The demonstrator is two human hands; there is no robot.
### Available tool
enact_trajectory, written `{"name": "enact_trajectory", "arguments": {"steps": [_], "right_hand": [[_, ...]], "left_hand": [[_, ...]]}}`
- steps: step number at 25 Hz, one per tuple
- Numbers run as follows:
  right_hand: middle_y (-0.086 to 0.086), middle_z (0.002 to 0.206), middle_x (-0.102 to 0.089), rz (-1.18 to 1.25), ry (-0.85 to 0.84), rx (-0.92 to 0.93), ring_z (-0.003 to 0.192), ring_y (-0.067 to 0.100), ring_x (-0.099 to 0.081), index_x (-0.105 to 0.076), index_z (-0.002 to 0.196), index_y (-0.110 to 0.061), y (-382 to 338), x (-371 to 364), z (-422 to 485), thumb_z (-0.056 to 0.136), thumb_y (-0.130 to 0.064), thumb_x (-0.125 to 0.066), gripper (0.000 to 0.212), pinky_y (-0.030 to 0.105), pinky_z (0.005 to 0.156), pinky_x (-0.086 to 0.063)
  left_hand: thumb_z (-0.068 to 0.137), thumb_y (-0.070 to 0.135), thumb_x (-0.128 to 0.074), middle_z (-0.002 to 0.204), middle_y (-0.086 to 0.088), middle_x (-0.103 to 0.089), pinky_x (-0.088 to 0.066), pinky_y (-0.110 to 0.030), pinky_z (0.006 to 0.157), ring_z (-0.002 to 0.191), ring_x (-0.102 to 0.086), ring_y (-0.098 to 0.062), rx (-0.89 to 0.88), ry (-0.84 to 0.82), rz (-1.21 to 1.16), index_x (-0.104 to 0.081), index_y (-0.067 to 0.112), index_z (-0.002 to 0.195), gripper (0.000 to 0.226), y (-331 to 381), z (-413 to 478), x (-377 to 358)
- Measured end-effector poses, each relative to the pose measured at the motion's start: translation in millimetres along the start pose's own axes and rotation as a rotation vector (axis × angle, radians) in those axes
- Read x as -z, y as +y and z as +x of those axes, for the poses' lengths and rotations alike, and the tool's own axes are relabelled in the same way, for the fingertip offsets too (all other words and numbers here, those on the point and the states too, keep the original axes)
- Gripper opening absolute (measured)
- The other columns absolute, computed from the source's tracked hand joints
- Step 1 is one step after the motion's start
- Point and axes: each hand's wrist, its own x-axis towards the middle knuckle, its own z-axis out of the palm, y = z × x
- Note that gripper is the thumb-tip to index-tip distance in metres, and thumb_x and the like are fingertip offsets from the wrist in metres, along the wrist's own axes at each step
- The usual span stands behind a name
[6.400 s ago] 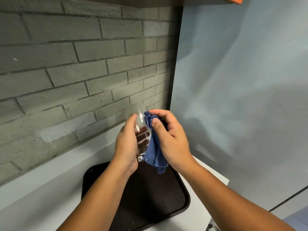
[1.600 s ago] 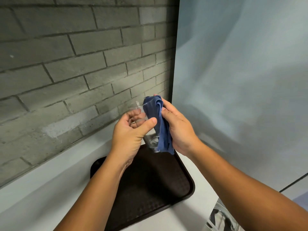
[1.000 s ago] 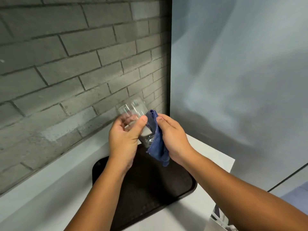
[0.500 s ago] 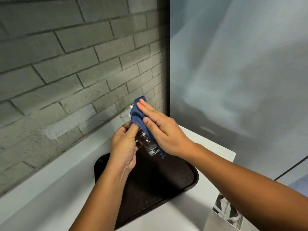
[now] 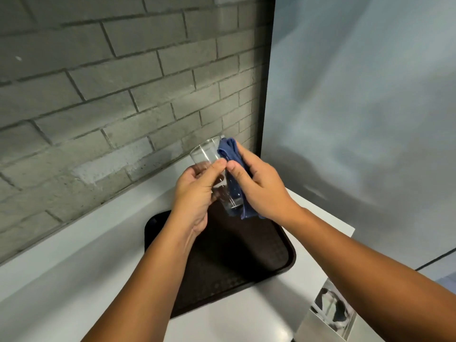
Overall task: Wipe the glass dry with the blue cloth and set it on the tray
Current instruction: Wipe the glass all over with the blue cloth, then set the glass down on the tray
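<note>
Left hand (image 5: 195, 193) grips a clear glass (image 5: 209, 164), thumb across the near side, fingers wrapped round the far side and showing through the wall. Glass is held in the air above the far end of the tray (image 5: 246, 257), tilted, open rim pointing up and to the left, base down and to the right. It is not touching the tray.

Right hand (image 5: 261, 188) is closed on the blue cloth (image 5: 230, 150), pressing it against the right side of the glass. Thumb lies on the near face of the cloth, its tip almost meeting the left thumb. Cloth bunches up past the rim at the top and hangs out below the palm near the glass base. Whether any cloth goes inside the glass, cannot tell.

Tray is dark, rounded corners, textured floor, lying flat on the white counter (image 5: 74, 280), turned at an angle to the counter edge. Nothing rests on the visible part of it; both forearms cross over it.

Grey brick wall (image 5: 111, 82) runs behind the counter on the left. A plain pale wall (image 5: 357, 107) fills the right, the two meeting at a dark vertical strip. A small photo print (image 5: 330, 307) sits low right beside the counter edge, subject too blurred to tell.
</note>
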Motion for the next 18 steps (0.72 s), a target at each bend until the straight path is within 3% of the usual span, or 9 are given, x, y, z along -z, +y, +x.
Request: {"name": "enact_trajectory", "arguments": {"steps": [2, 4, 7, 11, 14, 18], "right_hand": [[-0.006, 0.121, -0.081, 0.123, 0.05, -0.041, 0.111, 0.014, -0.076, -0.067, 0.141, -0.028, 10, 1, 4, 0.112, -0.03, -0.056, 0.031, 0.04, 0.097, -0.061], [-0.002, 0.111, -0.082, 0.229, 0.102, -0.128, 0.106, 0.023, -0.078, -0.073, 0.128, -0.025, 20, 2, 6, 0.111, -0.026, -0.058, 0.022, 0.051, 0.097, -0.063], [0.003, 0.103, -0.083, 0.35, 0.183, -0.268, 0.097, 0.026, -0.08, -0.077, 0.109, -0.03, 34, 3, 5, 0.106, -0.027, -0.063, 0.014, 0.052, 0.09, -0.063], [0.003, 0.094, -0.084, 0.541, 0.193, -0.484, 0.086, 0.019, -0.079, -0.08, 0.095, -0.03, 44, 11, 6, 0.098, -0.029, -0.072, 0.008, 0.044, 0.081, -0.064], [0.005, 0.097, -0.085, 0.647, 0.136, -0.577, 0.085, 0.02, -0.081, -0.083, 0.09, -0.029, 42, 16, 3, 0.093, -0.024, -0.082, 0.005, 0.039, 0.077, -0.068], [0.012, 0.103, -0.085, 0.656, 0.111, -0.598, 0.084, 0.022, -0.08, -0.081, 0.1, -0.021, 35, 15, 3, 0.094, -0.015, -0.08, 0.008, 0.037, 0.076, -0.069]], "left_hand": [[0.096, 0.024, -0.092, 0.089, 0.003, -0.085, -0.066, -0.022, 0.066, 0.074, -0.081, -0.004, 0.001, -0.016, -0.003, -0.07, 0.014, 0.117, 0.032, -5, 2, 7], [0.08, 0.033, -0.099, 0.104, -0.002, -0.079, -0.065, -0.021, 0.074, 0.08, -0.077, -0.005, -0.088, -0.01, 0.075, -0.068, 0.017, 0.117, 0.051, -18, 4, 18], [0.061, 0.052, -0.096, 0.121, 0.005, -0.073, -0.063, -0.02, 0.09, 0.098, -0.075, 0.004, -0.196, 0.077, 0.462, -0.061, 0.029, 0.122, 0.074, -52, 5, 39], [0.074, 0.034, -0.106, 0.134, -0.003, -0.069, -0.061, -0.041, 0.107, 0.125, -0.071, -0.021, -0.147, 0.159, 0.719, -0.054, 0.028, 0.131, 0.077, -104, 11, 68], [0.074, 0.033, -0.106, 0.134, 0.001, -0.067, -0.061, -0.036, 0.103, 0.122, -0.071, -0.018, -0.127, 0.194, 0.733, -0.054, 0.031, 0.127, 0.075, -126, 13, 77], [0.073, 0.034, -0.106, 0.126, 0.011, -0.061, -0.052, -0.019, 0.086, 0.108, -0.067, 0.001, -0.111, 0.21, 0.794, -0.051, 0.032, 0.124, 0.075, -141, 13, 80]]}}
